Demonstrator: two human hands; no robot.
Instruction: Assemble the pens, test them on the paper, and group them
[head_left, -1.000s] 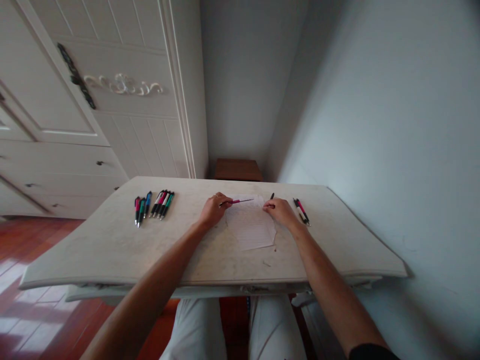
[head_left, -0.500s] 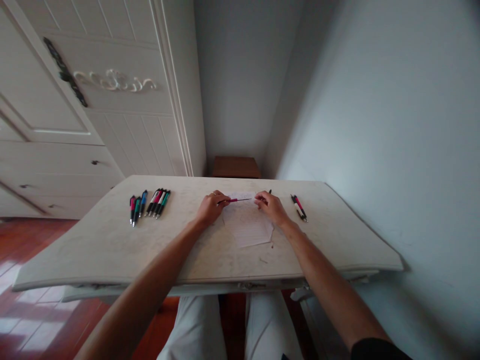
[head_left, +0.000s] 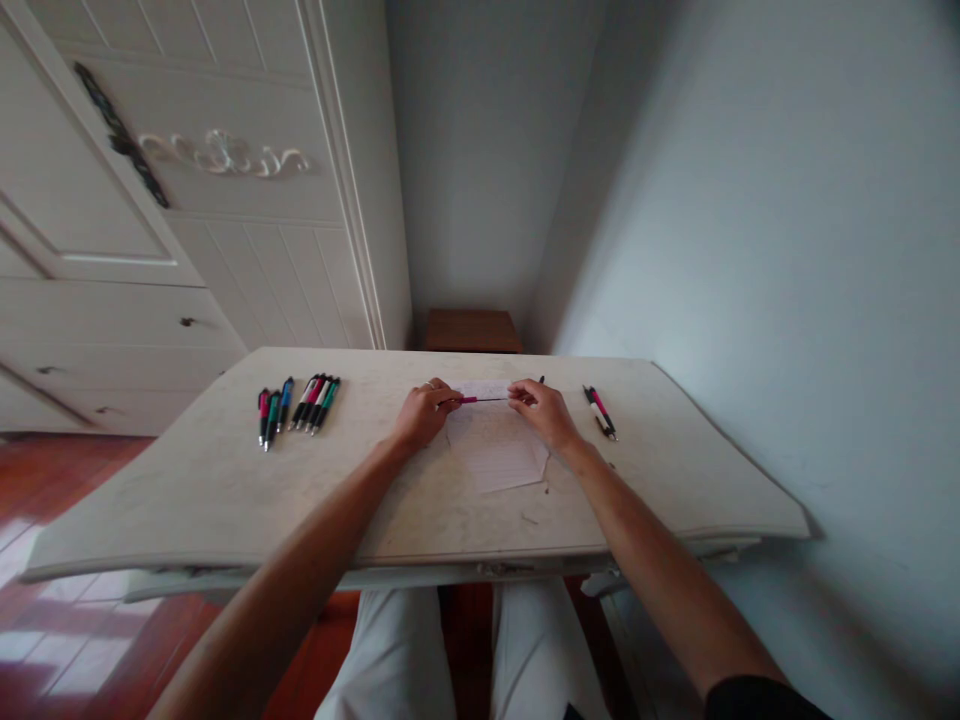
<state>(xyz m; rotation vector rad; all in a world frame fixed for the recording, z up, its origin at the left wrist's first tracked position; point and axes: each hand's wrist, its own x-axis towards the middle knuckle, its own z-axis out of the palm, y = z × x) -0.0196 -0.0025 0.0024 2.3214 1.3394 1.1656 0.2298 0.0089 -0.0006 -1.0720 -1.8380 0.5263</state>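
Observation:
My left hand (head_left: 424,412) is closed around a pink pen barrel (head_left: 469,400) above the paper. From the barrel's right end a thin dark pen refill (head_left: 491,400) runs across to my right hand (head_left: 541,408). The fingertips of my right hand are pinched together at the refill's far end. A small dark tip (head_left: 541,380) shows just above my right hand; what it belongs to is hidden. Beneath both hands lie lined paper sheets (head_left: 499,460) with writing near the top.
On the left of the white table (head_left: 225,500) lie several pens (head_left: 315,403) in a row, beside a looser group of pens (head_left: 274,412). To the right are a pink and white pen piece (head_left: 599,405) and a dark part. A wall (head_left: 787,300) borders the right side.
My right fingertips have closed in on the end of the refill, which now spans between both hands. The view has shifted very slightly; the other pens lie as before.

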